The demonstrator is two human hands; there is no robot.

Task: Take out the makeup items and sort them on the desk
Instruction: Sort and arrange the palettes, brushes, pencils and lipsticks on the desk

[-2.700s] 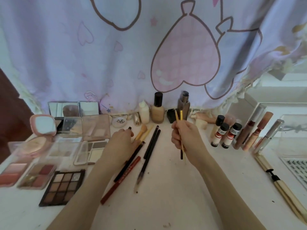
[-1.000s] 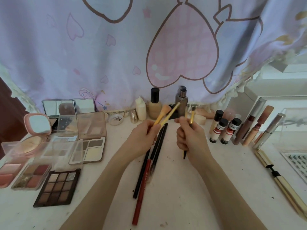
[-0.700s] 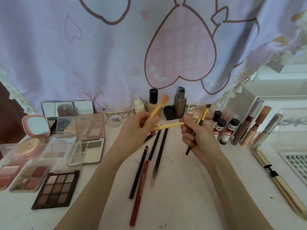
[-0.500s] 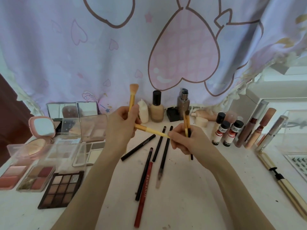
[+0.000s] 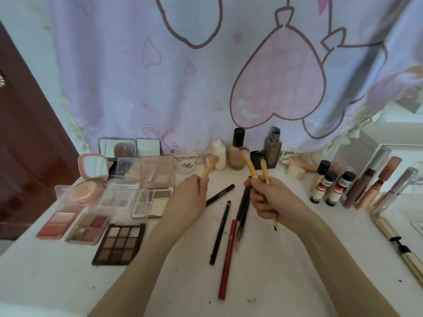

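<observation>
Left hand (image 5: 190, 197) grip clamped on peach brush (image 5: 210, 166), right hand (image 5: 272, 200) gripping two yellow brushes (image 5: 251, 167), pencils (image 5: 226, 259) between, palettes (image 5: 119, 243) left

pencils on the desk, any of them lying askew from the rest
Yes: the black pencil by the left hand lies slanted, tip toward the back right, while the red pencil and other dark pencils run roughly front to back.

Palettes (image 5: 119, 244) left — pencils (image 5: 225, 259) centre, bottles (image 5: 329, 188) right

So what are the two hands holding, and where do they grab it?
The left hand grips one yellow brush by its handle's lower end. The right hand grips two yellow brushes around mid-handle, bristles up.
</observation>
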